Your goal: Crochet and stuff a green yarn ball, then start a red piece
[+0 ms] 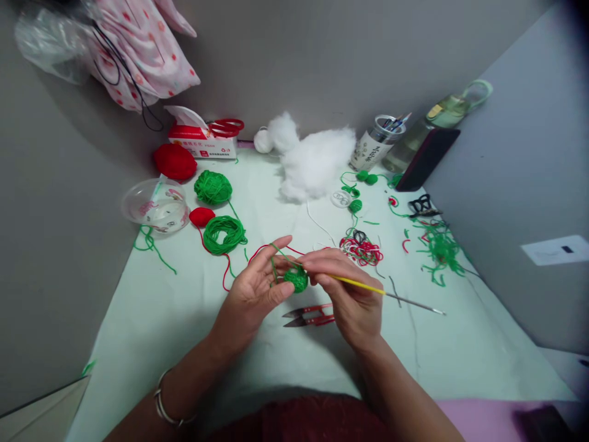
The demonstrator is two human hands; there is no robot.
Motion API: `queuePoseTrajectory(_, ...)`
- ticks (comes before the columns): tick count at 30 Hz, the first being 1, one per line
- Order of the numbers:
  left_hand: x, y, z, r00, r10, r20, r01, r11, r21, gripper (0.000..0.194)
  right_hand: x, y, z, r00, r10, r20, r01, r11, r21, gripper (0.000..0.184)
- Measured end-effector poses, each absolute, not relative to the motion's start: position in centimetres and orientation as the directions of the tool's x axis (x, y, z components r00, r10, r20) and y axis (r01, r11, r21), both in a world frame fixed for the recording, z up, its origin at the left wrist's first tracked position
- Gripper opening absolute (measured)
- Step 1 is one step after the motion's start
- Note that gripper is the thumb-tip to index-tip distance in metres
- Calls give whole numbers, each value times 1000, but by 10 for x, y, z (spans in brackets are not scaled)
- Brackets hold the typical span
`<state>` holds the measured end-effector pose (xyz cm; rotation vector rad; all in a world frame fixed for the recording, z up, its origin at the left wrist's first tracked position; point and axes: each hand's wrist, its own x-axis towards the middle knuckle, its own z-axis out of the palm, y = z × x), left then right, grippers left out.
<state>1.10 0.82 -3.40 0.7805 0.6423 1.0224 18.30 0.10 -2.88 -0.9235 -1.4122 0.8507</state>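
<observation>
Between the fingers of my left hand [255,282] is a small green crochet piece [296,279], pinched with the thumb. Green yarn runs up over the raised index finger. My right hand [352,294] is closed around a crochet hook [359,283] with a yellow grip and a metal shaft pointing out to the right. The hook's working tip meets the crochet piece, partly hidden by my fingers. Below the hands lie thread snips [308,315] with orange-red handles, partly covered by my right hand. A wound coil of green yarn [224,235] rests to the left.
Red yarn [175,161], a green yarn ball [213,187] and a clear plastic bowl [156,205] stand at left. White stuffing [317,162] lies at the back, near a pen cup [377,142], bottle [414,135] and phone [427,161]. Yarn scraps [442,248] are scattered right.
</observation>
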Motion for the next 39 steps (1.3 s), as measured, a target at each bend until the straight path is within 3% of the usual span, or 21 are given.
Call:
queuePoseTrajectory(4, 10, 9, -33, 377, 920, -108, -443, 281, 851, 54, 181, 3, -32, 61, 949, 310, -141, 316, -938, 13)
queuePoseTrajectory(8, 8, 9, -33, 391, 915, -102, -419, 276, 865, 53, 182, 7, -32, 49, 983, 179, -287, 186, -940, 21)
queuePoseTrajectory(15, 7, 8, -34, 405, 906, -123, -381, 289, 878, 47, 191, 7, -29, -53, 978, 201, -325, 174, -930, 18)
queuePoseTrajectory(29, 4, 9, -30, 380, 919, -106, -332, 243, 912, 45, 199, 5, -24, -129, 953, 273, -166, 250, -954, 20)
queuePoseTrajectory(36, 4, 8, -30, 344, 931, -122, -257, 219, 941, 49, 205, 5, -17, -223, 909, 352, 85, 377, -922, 21)
queuePoseTrajectory(39, 7, 8, -29, 286, 949, -132, -222, 200, 955, 50, 202, 4, -19, -239, 844, 480, 179, 524, -832, 21)
